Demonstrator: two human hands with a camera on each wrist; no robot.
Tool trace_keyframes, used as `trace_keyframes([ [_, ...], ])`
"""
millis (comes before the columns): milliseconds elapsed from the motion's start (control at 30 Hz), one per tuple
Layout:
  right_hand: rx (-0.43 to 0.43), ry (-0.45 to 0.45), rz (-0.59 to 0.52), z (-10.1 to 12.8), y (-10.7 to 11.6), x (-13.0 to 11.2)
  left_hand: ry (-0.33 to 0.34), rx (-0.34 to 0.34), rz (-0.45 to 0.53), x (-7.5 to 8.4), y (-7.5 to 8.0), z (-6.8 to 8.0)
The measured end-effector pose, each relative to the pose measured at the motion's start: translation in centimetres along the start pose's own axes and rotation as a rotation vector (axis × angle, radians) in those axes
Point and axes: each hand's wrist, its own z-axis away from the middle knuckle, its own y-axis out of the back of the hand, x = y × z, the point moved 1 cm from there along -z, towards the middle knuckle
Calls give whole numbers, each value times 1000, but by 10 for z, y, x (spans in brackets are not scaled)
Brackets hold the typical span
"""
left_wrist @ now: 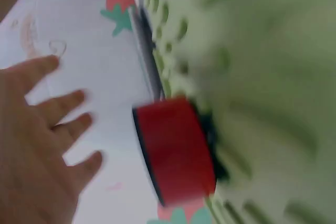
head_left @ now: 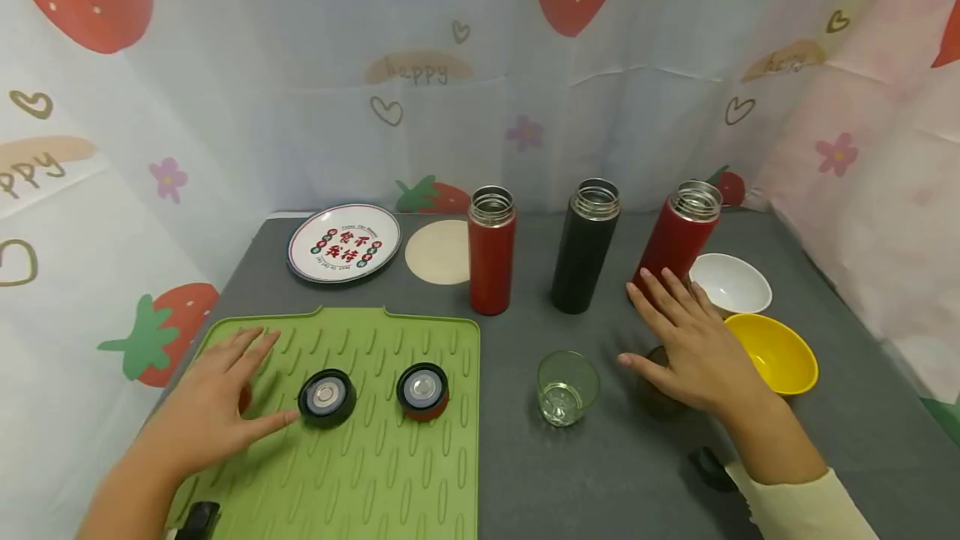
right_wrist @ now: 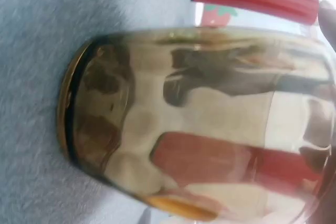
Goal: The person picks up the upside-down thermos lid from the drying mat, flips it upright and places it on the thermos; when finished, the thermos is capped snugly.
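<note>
My left hand (head_left: 213, 407) hovers over the left part of the green drying mat (head_left: 375, 473), fingers spread and holding nothing. Close by it, a red lid (left_wrist: 176, 150) sits on the mat, mostly hidden behind the hand in the head view. To its right lie a black lid (head_left: 327, 397) and another red lid (head_left: 423, 391), insides up. My right hand (head_left: 697, 352) is stretched out above an amber glass (right_wrist: 210, 114), which it partly covers from above. Its fingertips overlap the lower end of the right red bottle (head_left: 675, 236) in the head view.
Another red bottle (head_left: 492, 261) and a black bottle (head_left: 585, 252) stand uncapped at the back. A green glass (head_left: 567, 386) stands in front of them. At right are a white bowl (head_left: 731, 283) and a yellow bowl (head_left: 780, 357); a printed plate (head_left: 345, 244) and cream disc (head_left: 438, 252) lie back left.
</note>
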Motion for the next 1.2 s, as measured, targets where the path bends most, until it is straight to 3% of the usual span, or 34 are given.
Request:
trace_keyframes([
  [133,9,-11,-31,-3,-2,-7,148,-152,21,-18,5,9],
  [200,33,-14,-65,-5,-3,-12,190,-196,46,-28,7,14],
  [300,104,-12,-122,-6,-3,-20,211,-207,82,-41,7,17],
  [467,207,21,-200,-11,-4,-31,215,-220,8,-60,10,15],
  [600,236,67,-256,-15,-8,-41,185,-147,16,-57,11,5],
  [733,260,97,-291,-21,-12,-51,40,38,53,-20,13,-27],
  [900,228,91,-367,-35,-13,-72,-205,145,37,60,10,-81],
  [1067,36,12,-552,-50,-10,-99,-477,196,7,142,-6,-112],
  [1200,-103,-61,-717,-58,-8,-112,-639,250,19,191,-20,-123],
])
